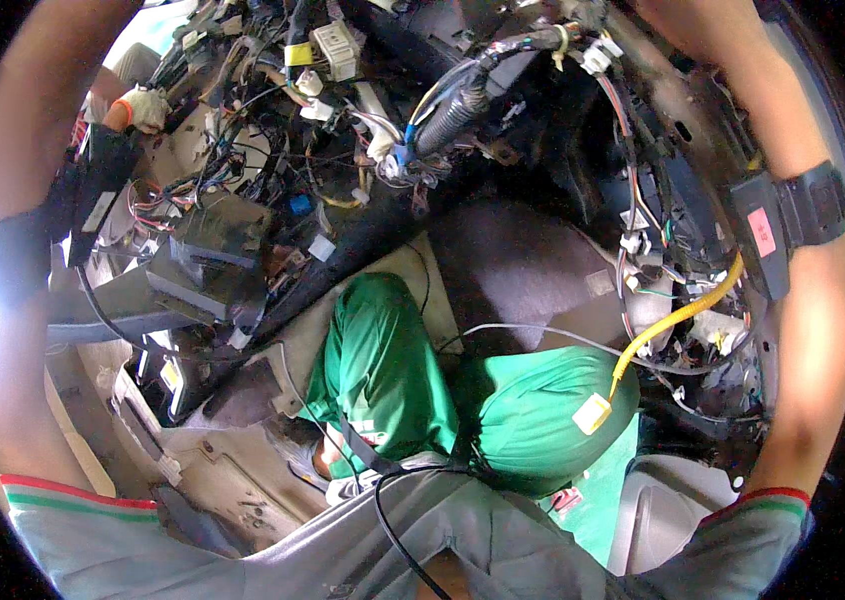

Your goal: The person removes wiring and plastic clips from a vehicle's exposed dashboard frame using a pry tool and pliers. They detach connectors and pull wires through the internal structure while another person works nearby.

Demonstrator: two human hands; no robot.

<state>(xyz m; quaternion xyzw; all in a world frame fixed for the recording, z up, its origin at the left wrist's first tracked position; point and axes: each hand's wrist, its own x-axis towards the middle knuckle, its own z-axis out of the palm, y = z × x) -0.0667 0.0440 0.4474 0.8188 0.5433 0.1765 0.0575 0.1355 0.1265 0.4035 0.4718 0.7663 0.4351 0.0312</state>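
Both my arms reach up along the sides and leave at the upper edge, so neither my left hand nor my right hand shows. My left forearm (68, 110) runs up the left side; my right forearm (733, 70) bends in at the upper right. Between them hangs a bundle of exposed wiring, with a black corrugated conduit (451, 122), a white connector block (336, 50) and a blue connector (402, 155). A yellow corrugated conduit (678, 315) droops on the right, and its pale yellow connector (592, 413) hangs over my knee.
I sit cross-legged in green trousers (383, 340) inside a stripped vehicle cabin. At the upper left is another person's gloved hand (148, 108) beside the wiring. A black box-like unit (208, 250) stands left; a grey cable (533, 328) crosses over my legs. Grey trim (673, 500) lies right.
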